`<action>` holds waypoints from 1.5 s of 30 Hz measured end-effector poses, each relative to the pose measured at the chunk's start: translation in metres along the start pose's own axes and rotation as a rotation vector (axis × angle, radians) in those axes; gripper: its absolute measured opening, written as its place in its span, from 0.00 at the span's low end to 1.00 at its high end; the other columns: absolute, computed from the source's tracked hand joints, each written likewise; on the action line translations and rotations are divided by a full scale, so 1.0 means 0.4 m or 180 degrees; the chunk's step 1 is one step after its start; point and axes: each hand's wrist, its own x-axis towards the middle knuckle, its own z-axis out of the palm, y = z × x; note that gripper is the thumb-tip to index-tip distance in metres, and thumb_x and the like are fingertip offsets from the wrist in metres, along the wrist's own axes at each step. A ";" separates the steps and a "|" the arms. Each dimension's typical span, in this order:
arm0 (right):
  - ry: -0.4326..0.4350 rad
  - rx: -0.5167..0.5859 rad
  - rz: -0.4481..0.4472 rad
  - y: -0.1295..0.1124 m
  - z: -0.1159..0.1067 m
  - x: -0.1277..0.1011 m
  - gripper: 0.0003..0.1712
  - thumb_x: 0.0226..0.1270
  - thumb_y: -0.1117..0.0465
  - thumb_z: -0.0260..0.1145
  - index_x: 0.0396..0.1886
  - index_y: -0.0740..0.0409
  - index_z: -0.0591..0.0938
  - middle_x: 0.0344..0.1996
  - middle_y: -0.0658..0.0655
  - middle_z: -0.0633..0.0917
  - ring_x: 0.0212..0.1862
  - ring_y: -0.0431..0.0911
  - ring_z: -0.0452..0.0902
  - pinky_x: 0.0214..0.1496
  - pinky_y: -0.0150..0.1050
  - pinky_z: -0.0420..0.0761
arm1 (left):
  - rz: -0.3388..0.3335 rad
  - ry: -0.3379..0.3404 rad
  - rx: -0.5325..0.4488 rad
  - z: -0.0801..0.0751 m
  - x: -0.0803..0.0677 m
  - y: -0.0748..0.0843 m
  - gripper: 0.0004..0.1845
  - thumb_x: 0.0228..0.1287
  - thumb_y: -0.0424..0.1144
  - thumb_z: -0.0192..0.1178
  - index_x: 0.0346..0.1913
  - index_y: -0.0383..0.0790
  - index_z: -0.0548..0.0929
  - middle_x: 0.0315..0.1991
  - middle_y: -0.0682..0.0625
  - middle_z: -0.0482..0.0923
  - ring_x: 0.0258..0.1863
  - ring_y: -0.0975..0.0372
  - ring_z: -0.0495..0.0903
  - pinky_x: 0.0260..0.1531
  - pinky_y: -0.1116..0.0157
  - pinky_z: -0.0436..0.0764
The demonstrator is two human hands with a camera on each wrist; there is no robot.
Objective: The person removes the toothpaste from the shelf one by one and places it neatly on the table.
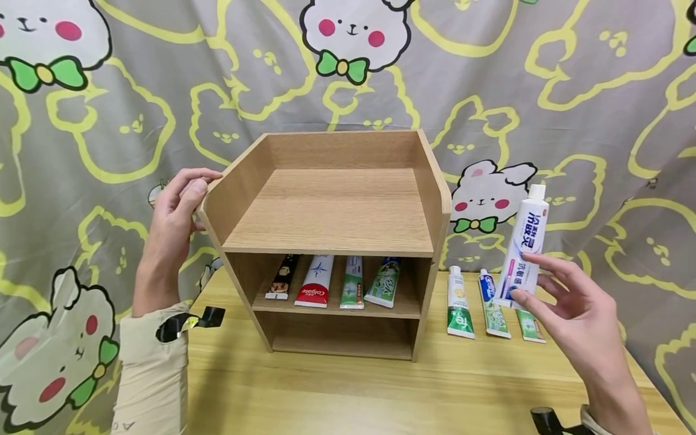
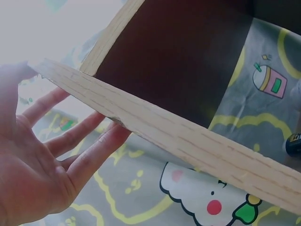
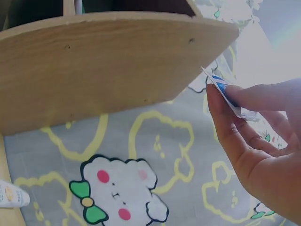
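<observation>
My right hand (image 1: 579, 308) pinches a white and purple toothpaste tube (image 1: 526, 235) between thumb and fingers near its flat end. The tube is raised, cap up, to the right of a small wooden shelf (image 1: 326, 208); in the right wrist view its flat end (image 3: 223, 89) shows edge-on. My left hand (image 1: 176, 211) rests against the upper edge of the shelf's left side panel (image 2: 160, 129), fingers fairly straight. Lying on the shelf's middle level are a black tube (image 1: 283, 278), a red and white Colgate tube (image 1: 314, 283), a green-white tube (image 1: 352, 284) and a green tube (image 1: 384, 284).
On the wooden table (image 1: 304, 393), right of the shelf, lie a white and green tube (image 1: 460, 305), a blue and green Crest tube (image 1: 495, 308) and another green tube (image 1: 530, 326), partly hidden behind the raised one. A patterned grey curtain (image 1: 359, 103) hangs behind.
</observation>
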 end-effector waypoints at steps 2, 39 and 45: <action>0.0034 -0.0086 0.0062 0.008 -0.011 0.000 0.35 0.57 0.88 0.65 0.67 0.74 0.74 0.66 0.61 0.72 0.54 0.41 0.84 0.48 0.31 0.82 | -0.0013 -0.0024 0.0010 0.002 0.001 0.000 0.19 0.77 0.44 0.55 0.60 0.36 0.81 0.57 0.40 0.75 0.44 0.53 0.78 0.22 0.65 0.83; 0.0777 0.0129 0.0652 0.204 -0.225 0.007 0.28 0.62 0.78 0.71 0.63 0.67 0.81 0.48 0.44 0.89 0.42 0.34 0.86 0.38 0.25 0.82 | 0.0103 0.0069 -0.0206 0.011 0.005 -0.013 0.18 0.76 0.39 0.51 0.57 0.33 0.83 0.51 0.40 0.78 0.36 0.56 0.82 0.19 0.65 0.84; 0.0951 0.0087 0.0714 0.239 -0.253 0.007 0.26 0.60 0.77 0.72 0.60 0.68 0.83 0.42 0.44 0.91 0.39 0.33 0.87 0.36 0.25 0.82 | 0.0091 0.0134 -0.0142 0.010 0.001 -0.016 0.18 0.75 0.41 0.51 0.57 0.34 0.83 0.52 0.40 0.78 0.37 0.55 0.81 0.18 0.66 0.83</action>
